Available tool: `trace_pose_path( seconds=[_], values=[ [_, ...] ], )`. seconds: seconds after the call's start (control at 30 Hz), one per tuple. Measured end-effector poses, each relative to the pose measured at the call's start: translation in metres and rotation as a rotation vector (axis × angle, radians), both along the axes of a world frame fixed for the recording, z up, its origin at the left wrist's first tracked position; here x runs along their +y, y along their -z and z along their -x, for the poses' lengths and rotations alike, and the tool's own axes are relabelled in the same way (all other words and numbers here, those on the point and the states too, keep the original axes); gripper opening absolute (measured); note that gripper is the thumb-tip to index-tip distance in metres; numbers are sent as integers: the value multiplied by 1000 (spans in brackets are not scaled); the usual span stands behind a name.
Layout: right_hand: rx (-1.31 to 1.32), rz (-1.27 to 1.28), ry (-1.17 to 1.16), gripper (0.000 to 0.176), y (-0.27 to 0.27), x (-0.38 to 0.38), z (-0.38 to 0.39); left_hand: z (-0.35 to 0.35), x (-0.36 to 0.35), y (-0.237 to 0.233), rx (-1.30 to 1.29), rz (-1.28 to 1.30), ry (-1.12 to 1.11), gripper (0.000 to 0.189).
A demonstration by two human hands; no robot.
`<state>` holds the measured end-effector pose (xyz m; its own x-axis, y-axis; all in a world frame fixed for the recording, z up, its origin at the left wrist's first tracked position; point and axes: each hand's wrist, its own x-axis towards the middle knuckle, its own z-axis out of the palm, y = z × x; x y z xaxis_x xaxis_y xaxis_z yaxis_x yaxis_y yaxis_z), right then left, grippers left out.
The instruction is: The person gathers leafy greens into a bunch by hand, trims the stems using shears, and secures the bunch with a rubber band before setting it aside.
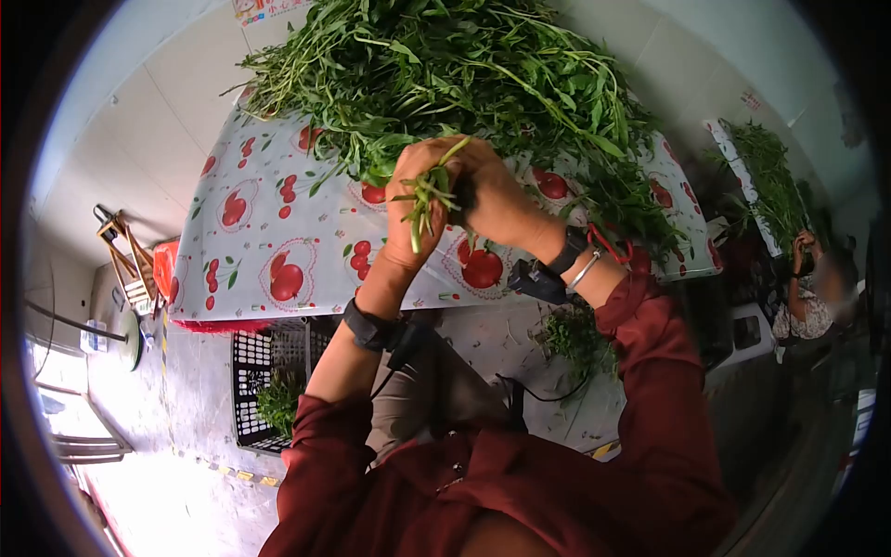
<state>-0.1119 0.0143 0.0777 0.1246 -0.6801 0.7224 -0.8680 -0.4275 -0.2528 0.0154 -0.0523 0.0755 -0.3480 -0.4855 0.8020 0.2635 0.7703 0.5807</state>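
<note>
A bunch of leafy green stems (427, 197) is gripped in my left hand (414, 176), its cut ends pointing back toward me. My right hand (501, 200) is pressed close against the bunch from the right, with fingers curled; what lies between them is hidden. Both hands are above the front part of a table covered with a fruit-patterned cloth (325, 223). Just beyond them, a large heap of the same leafy greens (445, 74) covers the back of the table.
Below the table's front edge stands a black plastic crate (251, 371) with some greens (278, 401) inside. More greens (571, 334) lie low on the right. At far right, another person (817, 292) works beside a second table with greens (766, 176). A wooden folding stool (130, 260) stands left.
</note>
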Motion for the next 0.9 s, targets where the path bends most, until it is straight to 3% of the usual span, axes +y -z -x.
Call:
trace_pose_path(
  seconds=[0.1,0.17,0.23,0.3,0.47,0.7,0.77,0.83,0.9],
  values=[
    [40,-30,-30,62,0,3,2,-10,-12,-7,12,80,70,15],
    [3,-38,-20,71,-4,8,-3,-20,-20,-11,-69,344,62,19],
    [17,-63,-20,75,-8,14,-1,-31,-21,-18,-72,358,53,23],
    [11,-143,-9,77,-14,21,5,-45,-34,-17,-122,416,-139,23],
    [-135,-222,139,44,1,37,43,-85,-58,-27,-238,555,-381,24],
    [-257,-289,323,40,6,55,106,-124,-94,-21,-329,606,-756,26],
    [-252,-289,350,40,5,60,119,-127,-101,-9,-367,592,-763,25],
    [-425,-346,398,39,6,58,135,-115,-95,8,-436,546,-649,24],
    [-417,-323,409,40,11,50,152,-98,-81,24,-501,529,-542,18]
  ],
)
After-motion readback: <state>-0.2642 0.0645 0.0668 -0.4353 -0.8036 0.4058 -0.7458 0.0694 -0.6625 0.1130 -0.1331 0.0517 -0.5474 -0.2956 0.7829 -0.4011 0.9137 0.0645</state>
